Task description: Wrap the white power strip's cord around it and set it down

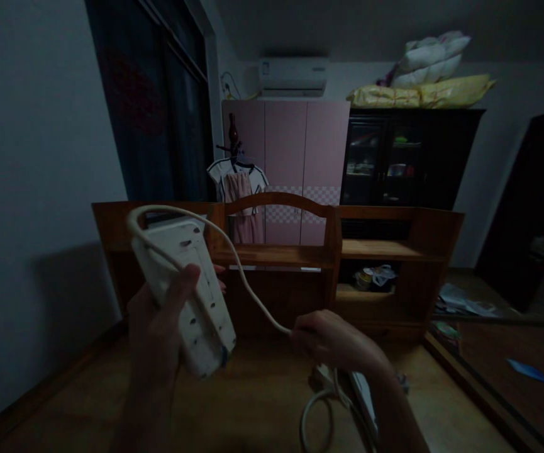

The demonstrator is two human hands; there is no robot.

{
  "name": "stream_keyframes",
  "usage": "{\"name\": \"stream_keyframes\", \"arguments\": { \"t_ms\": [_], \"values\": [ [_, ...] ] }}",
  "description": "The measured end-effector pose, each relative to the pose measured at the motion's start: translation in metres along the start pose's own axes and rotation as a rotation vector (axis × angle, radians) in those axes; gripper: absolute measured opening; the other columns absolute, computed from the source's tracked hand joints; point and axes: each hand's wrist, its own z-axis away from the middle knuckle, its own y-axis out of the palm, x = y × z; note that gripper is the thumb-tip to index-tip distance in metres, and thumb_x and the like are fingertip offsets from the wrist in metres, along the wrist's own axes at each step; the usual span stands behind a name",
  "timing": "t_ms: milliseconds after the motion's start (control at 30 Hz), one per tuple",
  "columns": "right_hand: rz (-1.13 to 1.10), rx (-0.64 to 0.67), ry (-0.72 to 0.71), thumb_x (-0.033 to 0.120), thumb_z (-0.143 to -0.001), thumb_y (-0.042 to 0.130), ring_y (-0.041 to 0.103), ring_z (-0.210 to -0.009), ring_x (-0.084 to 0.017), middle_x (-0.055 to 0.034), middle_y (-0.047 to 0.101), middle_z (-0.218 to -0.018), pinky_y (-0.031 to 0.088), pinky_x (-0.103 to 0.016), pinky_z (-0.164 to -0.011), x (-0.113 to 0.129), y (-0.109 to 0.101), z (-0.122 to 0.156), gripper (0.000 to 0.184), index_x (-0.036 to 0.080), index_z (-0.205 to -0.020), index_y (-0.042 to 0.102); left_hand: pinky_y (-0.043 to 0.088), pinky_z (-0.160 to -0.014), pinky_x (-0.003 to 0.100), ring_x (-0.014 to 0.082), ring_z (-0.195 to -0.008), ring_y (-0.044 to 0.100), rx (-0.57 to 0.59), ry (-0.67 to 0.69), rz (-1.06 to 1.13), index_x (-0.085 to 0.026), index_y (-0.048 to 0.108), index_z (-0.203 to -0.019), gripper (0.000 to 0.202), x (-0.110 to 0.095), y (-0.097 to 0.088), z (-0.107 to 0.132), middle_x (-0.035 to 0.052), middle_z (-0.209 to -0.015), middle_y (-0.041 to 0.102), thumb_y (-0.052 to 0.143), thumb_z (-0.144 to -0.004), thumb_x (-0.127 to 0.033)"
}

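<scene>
My left hand [158, 327] is wrapped around a white power strip [184, 296], held upright in front of me with the thumb across its socket face. A white cable [248, 283] leaves the strip's top, loops over and runs down to my right hand [328, 340]. That hand is closed on the cable. Below the right hand more white cable [316, 409] coils above the wooden desk [253, 402]. The room is dim.
A wooden shelf unit [338, 251] stands at the back of the desk, with small items in a lower cubby. Behind are a pink wardrobe [300, 151], a dark glass cabinet [394, 157] with bedding on top, and a dark window at left.
</scene>
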Motion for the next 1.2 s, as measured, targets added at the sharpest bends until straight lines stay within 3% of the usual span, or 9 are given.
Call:
{"name": "stream_keyframes", "arguments": {
  "t_ms": [200,267,367,433,533,667,800,1000,1200],
  "values": [
    [0.066,-0.456,0.245,0.028,-0.091,0.045,0.059,-0.059,-0.013,-0.005,0.064,-0.065,0.035,-0.023,-0.056,-0.038,0.028,-0.037,0.028,0.016,-0.07,0.06,0.05,-0.047,0.031,0.0204,-0.054,0.062,0.827,-0.363,0.463,-0.023,0.058,-0.125,0.059,-0.022,0.01,0.033,0.0072,-0.078,0.068,0.059,-0.077,-0.058],
    [-0.145,-0.621,0.271,0.035,-0.092,0.045,0.057,-0.054,-0.014,-0.0031,0.06,-0.06,0.037,-0.024,-0.052,-0.054,0.026,-0.045,0.03,0.017,-0.071,0.057,0.049,-0.047,0.028,0.0189,-0.052,0.062,0.945,-0.466,0.516,-0.021,0.06,-0.123,0.06,-0.022,0.016,0.042,0.0069,-0.074,0.068,0.06,-0.076,-0.058],
    [-0.707,-0.843,0.182,0.049,-0.086,0.053,0.05,-0.044,-0.011,0.0019,0.053,-0.06,0.034,-0.022,-0.04,-0.08,0.011,-0.046,0.031,0.019,-0.078,0.055,0.047,-0.046,0.024,0.0178,-0.051,0.063,1.033,-0.622,0.578,-0.02,0.063,-0.118,0.06,-0.021,0.021,0.051,0.0073,-0.071,0.069,0.062,-0.073,-0.059],
    [-1.032,-0.94,0.078,0.046,-0.08,0.063,0.044,-0.043,-0.008,0.0042,0.049,-0.061,0.034,-0.021,-0.038,-0.097,-0.003,-0.04,0.028,0.02,-0.077,0.052,0.048,-0.048,0.024,0.0182,-0.055,0.064,1.071,-0.69,0.596,-0.018,0.063,-0.118,0.058,-0.018,0.024,0.052,0.0088,-0.073,0.07,0.061,-0.074,-0.056],
    [-1.25,-1.098,-0.057,0.031,-0.078,0.068,0.041,-0.046,-0.007,0.0058,0.044,-0.062,0.041,-0.019,-0.043,-0.121,-0.025,-0.024,0.024,0.021,-0.073,0.047,0.051,-0.055,0.028,0.0207,-0.061,0.067,1.131,-0.705,0.588,-0.015,0.06,-0.12,0.054,-0.009,0.027,0.046,0.0107,-0.078,0.071,0.057,-0.079,-0.051],
    [-1.248,-1.269,-0.087,0.03,-0.088,0.051,0.04,-0.047,-0.009,0.0065,0.034,-0.059,0.046,-0.024,-0.05,-0.144,-0.04,-0.005,0.027,0.022,-0.068,0.035,0.052,-0.061,0.031,0.0216,-0.065,0.067,1.115,-0.674,0.53,-0.012,0.055,-0.126,0.054,0.009,0.033,0.029,0.0117,-0.079,0.068,0.049,-0.086,-0.049],
    [-1.187,-1.381,-0.058,0.032,-0.084,0.046,0.037,-0.046,-0.009,0.0075,0.03,-0.058,0.045,-0.026,-0.052,-0.156,-0.042,-0.002,0.027,0.022,-0.066,0.029,0.052,-0.063,0.031,0.0218,-0.067,0.067,1.073,-0.653,0.498,-0.01,0.05,-0.128,0.055,0.02,0.038,0.015,0.0117,-0.081,0.067,0.047,-0.088,-0.048],
    [-1.012,-1.286,0.098,0.034,-0.07,0.064,0.054,-0.063,-0.013,0.0019,0.054,-0.072,0.048,-0.029,-0.061,-0.158,-0.037,-0.009,0.019,0.019,-0.073,0.053,0.052,-0.064,0.031,0.021,-0.067,0.066,0.958,-0.583,0.472,-0.009,0.048,-0.13,0.056,0.016,0.041,0.015,0.0113,-0.081,0.066,0.042,-0.09,-0.047],
    [-0.834,-1.107,0.191,0.043,-0.065,0.075,0.06,-0.072,-0.019,-0.0031,0.063,-0.082,0.05,-0.033,-0.065,-0.145,-0.03,-0.014,0.035,0.017,-0.086,0.062,0.053,-0.065,0.03,0.0194,-0.068,0.066,0.831,-0.593,0.465,-0.012,0.049,-0.131,0.054,0.014,0.042,0.016,0.0097,-0.084,0.066,0.046,-0.09,-0.046]
  ]
}}
